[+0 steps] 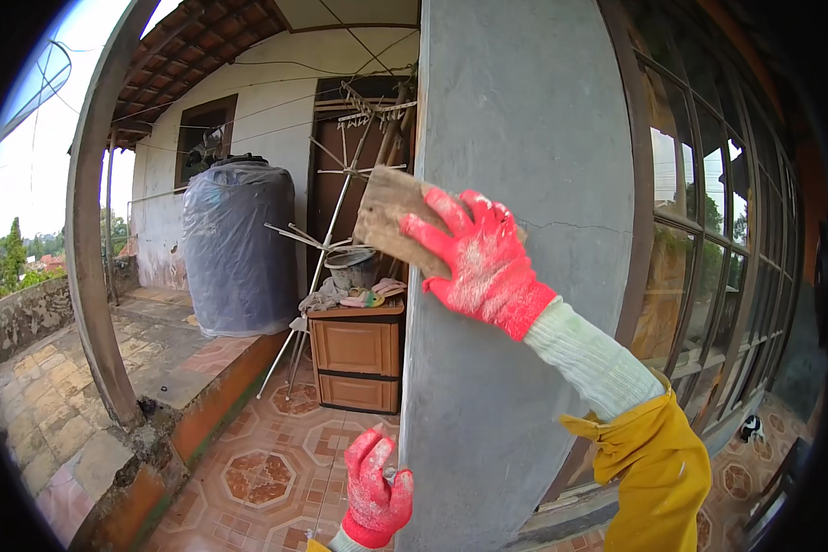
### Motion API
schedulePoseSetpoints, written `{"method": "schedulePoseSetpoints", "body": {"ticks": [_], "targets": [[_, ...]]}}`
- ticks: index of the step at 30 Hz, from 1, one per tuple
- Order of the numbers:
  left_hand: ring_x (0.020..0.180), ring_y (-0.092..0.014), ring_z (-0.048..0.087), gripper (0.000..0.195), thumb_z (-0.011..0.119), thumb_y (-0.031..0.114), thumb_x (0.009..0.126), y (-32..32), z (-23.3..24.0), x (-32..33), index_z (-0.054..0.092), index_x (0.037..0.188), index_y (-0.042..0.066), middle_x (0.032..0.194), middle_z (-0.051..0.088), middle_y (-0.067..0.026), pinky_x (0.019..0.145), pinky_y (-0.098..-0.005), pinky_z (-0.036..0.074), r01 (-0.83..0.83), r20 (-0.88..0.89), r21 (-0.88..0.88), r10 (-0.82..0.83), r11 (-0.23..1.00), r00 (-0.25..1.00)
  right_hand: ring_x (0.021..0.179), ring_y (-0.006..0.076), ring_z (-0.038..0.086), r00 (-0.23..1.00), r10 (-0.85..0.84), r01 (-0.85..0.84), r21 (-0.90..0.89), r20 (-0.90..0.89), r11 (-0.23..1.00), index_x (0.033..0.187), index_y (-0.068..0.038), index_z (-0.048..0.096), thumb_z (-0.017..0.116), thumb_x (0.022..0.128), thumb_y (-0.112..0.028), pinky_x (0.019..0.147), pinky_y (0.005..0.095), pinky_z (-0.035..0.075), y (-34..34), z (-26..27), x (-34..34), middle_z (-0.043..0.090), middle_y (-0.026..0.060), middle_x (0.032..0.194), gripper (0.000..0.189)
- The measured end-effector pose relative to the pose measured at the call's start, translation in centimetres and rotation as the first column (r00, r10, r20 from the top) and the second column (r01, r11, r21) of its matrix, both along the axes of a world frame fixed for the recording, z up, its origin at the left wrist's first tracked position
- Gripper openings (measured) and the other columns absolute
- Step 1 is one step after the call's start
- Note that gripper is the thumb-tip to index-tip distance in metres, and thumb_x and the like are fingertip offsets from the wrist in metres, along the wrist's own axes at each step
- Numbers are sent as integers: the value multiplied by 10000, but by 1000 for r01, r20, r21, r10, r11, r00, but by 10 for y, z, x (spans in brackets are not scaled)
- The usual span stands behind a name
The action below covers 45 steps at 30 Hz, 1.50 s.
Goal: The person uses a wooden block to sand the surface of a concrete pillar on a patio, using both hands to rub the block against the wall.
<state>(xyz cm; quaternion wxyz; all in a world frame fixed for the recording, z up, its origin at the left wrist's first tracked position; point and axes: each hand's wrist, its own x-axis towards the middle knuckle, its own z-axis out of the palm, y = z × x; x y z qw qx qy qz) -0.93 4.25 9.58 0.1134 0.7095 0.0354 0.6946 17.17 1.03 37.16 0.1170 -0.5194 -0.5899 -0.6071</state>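
My right hand (479,259), in a dusty red-coated glove and yellow sleeve, grips a flat wooden block (400,214). It holds the block at the grey plastered wall (510,414), near the wall's left edge; part of the block hides behind my fingers. A thin crack runs across the plaster to the right of the glove. Low in the view, my left hand (378,486), also in a red glove, is beside the wall's bottom left edge with its fingers curled. Whether it holds something small cannot be told.
A brown plastic drawer cabinet (355,362) bears a bucket (352,268) and cloths. Behind stand a metal drying rack (331,228) and a plastic-wrapped tank (241,248). A wooden post (96,228) rises from a raised ledge on the left. Paned windows (711,228) flank the wall on the right.
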Motion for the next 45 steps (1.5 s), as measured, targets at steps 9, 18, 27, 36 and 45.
{"method": "schedulePoseSetpoints", "body": {"ticks": [9,18,27,36,45], "targets": [[1272,-404,469,566,587,-48,801,6,0,-10,459,1351,-9,1388,474,-243,1093,-502,375,41,58,-222,-29,974,998,1313,380,424,986,165,-166,-207,-21,964,1485,-298,464,796,705,-451,1100,590,335,33,-105,-27,362,60,1575,861],[1295,-399,457,547,580,-51,826,-11,13,14,451,1356,-14,1398,456,-248,1115,-500,356,9,-3,-209,-10,978,1000,1301,373,414,980,76,-39,200,-182,979,1467,-280,473,742,788,-432,1083,538,360,22,44,-10,369,56,1541,746],[1335,-298,438,603,461,-94,844,-18,13,31,396,1433,14,1503,347,-192,1121,-424,391,29,-51,-189,-39,981,998,1339,372,405,961,92,38,-453,262,891,1497,-302,437,743,794,-493,1114,562,336,14,-56,-7,323,54,1599,791],[1319,-296,435,548,501,-34,916,-16,17,40,363,1447,-22,1479,379,-178,1110,-420,381,135,79,-409,-112,903,991,1300,374,397,979,137,-118,128,-149,985,1467,-274,470,750,779,-415,1072,543,357,6,-27,-5,388,51,1538,757],[1512,-446,139,685,493,96,1010,-70,-33,81,130,1565,-78,1622,67,-323,1217,-489,161,-113,-225,-632,-43,767,973,1300,342,422,991,118,-132,-314,-65,940,1469,-252,492,759,759,-432,1114,573,336,-48,-168,32,400,39,1558,780]]}}
